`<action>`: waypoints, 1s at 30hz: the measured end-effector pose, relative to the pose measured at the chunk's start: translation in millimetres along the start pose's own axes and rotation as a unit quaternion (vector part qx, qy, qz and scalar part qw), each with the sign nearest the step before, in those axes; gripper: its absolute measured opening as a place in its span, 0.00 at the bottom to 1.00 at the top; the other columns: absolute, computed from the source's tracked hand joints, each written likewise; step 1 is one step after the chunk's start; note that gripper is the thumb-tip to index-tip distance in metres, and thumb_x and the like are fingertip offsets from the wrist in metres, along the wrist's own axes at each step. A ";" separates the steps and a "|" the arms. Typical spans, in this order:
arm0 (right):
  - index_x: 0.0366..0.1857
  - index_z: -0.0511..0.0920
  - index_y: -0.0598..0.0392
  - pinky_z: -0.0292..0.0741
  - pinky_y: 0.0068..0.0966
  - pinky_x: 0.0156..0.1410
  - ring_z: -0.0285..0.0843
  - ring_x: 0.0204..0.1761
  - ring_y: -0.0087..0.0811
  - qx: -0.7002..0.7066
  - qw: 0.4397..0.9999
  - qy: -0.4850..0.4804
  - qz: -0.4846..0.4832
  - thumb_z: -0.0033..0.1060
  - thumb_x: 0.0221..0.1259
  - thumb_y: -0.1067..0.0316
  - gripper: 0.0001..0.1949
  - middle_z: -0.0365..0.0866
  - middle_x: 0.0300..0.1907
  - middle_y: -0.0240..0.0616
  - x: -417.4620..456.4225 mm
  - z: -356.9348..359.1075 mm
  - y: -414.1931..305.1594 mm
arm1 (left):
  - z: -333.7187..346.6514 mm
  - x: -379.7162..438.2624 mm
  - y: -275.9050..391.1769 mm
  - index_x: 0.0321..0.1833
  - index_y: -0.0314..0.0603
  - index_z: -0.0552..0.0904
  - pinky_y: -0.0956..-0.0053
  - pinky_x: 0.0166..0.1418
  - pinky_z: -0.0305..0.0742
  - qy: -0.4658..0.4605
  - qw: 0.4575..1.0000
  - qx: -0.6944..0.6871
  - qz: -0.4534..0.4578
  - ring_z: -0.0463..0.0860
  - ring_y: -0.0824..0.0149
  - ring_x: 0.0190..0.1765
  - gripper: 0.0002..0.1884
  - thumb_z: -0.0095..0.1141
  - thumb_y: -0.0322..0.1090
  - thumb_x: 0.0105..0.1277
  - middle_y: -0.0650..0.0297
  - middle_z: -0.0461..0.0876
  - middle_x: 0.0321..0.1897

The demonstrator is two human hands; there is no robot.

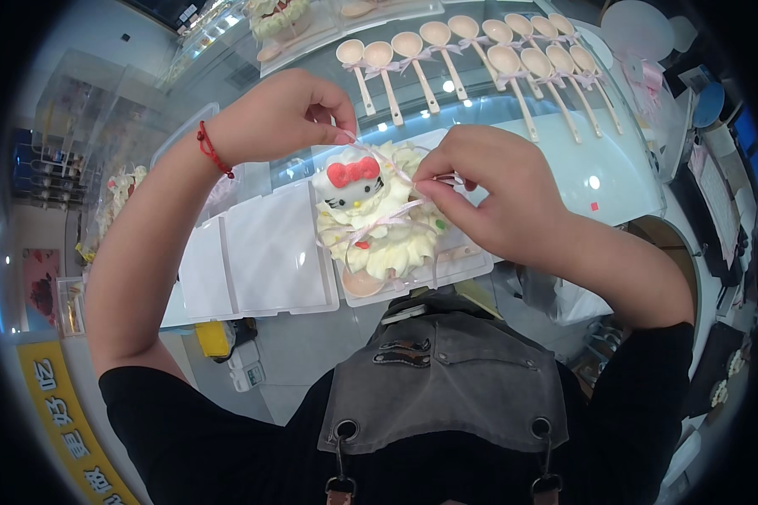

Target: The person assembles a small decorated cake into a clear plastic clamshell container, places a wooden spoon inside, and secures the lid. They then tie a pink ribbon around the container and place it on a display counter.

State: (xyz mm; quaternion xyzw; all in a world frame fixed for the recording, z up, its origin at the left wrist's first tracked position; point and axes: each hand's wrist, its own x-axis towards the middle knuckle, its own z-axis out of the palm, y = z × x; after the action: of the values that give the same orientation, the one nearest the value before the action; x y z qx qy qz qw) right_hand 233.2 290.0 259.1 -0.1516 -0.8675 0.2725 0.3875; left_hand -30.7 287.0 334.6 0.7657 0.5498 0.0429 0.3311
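My left hand [284,117], with a red cord bracelet at the wrist, pinches one end of a thin pale pink ribbon [382,156]. Nearer the right, my right hand [493,189] grips the same ribbon between thumb and fingers. The ribbon stretches between them over a bouquet-shaped piece with cream-coloured ruffles [391,252]. A white cat-head figure with a red bow [354,183] lies on the ruffles, and a pink bow [385,221] crosses them below it. Under the ruffles is a clear tray [429,278] with a pale pink spoon [363,283] partly showing.
White lidded plastic trays [275,252] lie left of the bouquet-shaped piece. Several pink spoons with ribbon bows [407,45] are laid out on the glass counter [606,183] behind. Another ruffled piece [278,16] stands at the back left. A keyboard [714,202] is at the right.
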 end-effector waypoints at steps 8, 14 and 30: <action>0.38 0.81 0.57 0.73 0.28 0.37 0.79 0.33 0.36 -0.030 0.997 -0.048 0.043 0.69 0.56 0.69 0.09 0.80 0.33 0.37 4.6 -7.6 -18.2 | 1.3 -25.9 -14.7 0.52 0.39 0.84 0.76 0.45 0.77 0.069 0.996 0.001 0.059 0.81 0.73 0.38 0.14 0.64 0.25 0.63 0.63 0.87 0.40; 0.48 0.76 0.62 0.66 0.22 0.49 0.68 0.42 0.26 -0.005 0.992 0.086 0.093 0.60 0.59 0.67 0.15 0.72 0.47 0.39 -20.3 -36.1 -33.4 | -34.3 -110.1 -63.6 0.51 0.40 0.85 0.73 0.46 0.77 0.177 0.980 0.089 -0.007 0.81 0.69 0.38 0.12 0.62 0.27 0.65 0.63 0.87 0.41; 0.44 0.72 0.61 0.62 0.22 0.44 0.63 0.36 0.25 -0.082 0.951 0.267 0.133 0.52 0.68 0.68 0.08 0.68 0.41 0.39 -63.3 52.0 -137.6 | -39.3 -154.6 -293.2 0.43 0.45 0.87 0.62 0.49 0.79 0.110 0.957 0.240 -0.116 0.85 0.56 0.45 0.11 0.68 0.38 0.59 0.60 0.87 0.39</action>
State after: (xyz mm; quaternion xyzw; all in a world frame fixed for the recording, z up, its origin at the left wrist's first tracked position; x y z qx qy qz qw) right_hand 228.1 130.7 274.3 -0.3638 -0.7240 0.1987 0.5513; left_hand -346.6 222.3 248.8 0.7443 0.6618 -0.0456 0.0776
